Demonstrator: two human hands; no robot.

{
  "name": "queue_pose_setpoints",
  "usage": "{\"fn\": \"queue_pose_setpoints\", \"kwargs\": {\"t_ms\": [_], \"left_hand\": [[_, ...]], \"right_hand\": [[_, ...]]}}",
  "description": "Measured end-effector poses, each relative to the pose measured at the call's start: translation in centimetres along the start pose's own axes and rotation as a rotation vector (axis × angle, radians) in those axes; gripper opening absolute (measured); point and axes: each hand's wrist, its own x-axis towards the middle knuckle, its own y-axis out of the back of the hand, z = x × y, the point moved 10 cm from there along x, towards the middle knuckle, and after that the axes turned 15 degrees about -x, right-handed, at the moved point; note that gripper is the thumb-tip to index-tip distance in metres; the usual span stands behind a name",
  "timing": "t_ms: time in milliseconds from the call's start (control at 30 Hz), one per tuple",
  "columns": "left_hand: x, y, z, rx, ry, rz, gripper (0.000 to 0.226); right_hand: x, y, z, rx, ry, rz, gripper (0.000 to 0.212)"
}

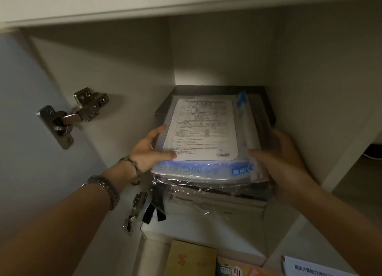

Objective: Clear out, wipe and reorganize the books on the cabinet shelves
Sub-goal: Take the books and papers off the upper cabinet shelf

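Observation:
A stack of documents and folders [208, 172] lies on the upper cabinet shelf [206, 230]. On top is a clear plastic pouch with blue edges and a printed white form [204, 128] inside. Beneath it sit plastic-wrapped files and a dark box [262, 102]. My left hand [151, 149] grips the stack's left edge, thumb on top of the pouch. My right hand [281, 157] holds the stack's right side, thumb on the front corner and fingers behind it.
The open cabinet door [31, 120] with two metal hinges [72, 114] stands at left. Below the shelf are a tan book [190, 259], a colourful cover [233, 269] and a white printed booklet [310, 269]. The cabinet's right wall is close to my right hand.

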Motion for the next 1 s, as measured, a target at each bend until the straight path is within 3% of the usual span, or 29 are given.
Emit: {"fn": "queue_pose_setpoints", "kwargs": {"t_ms": [100,333,667,1000], "left_hand": [[-0.2,1.0,-0.5,-0.005,0.026,0.002,0.087],[-0.2,2.4,-1.0,-0.098,-0.014,0.151,0.054],[0.3,2.3,-1.2,-0.231,-0.018,0.168,0.034],[-2.5,0.8,-0.4,-0.111,-0.124,0.153,0.048]], "right_hand": [[-0.1,0.0,-0.1,-0.021,-0.013,0.005,0.076],[0.2,-1.1,-1.0,-0.096,0.039,-0.044,0.083],[0.8,-1.1,-0.7,-0.053,0.061,0.007,0.083],[-1.2,-1.8,-1.3,-0.189,0.170,-0.124,0.095]]}}
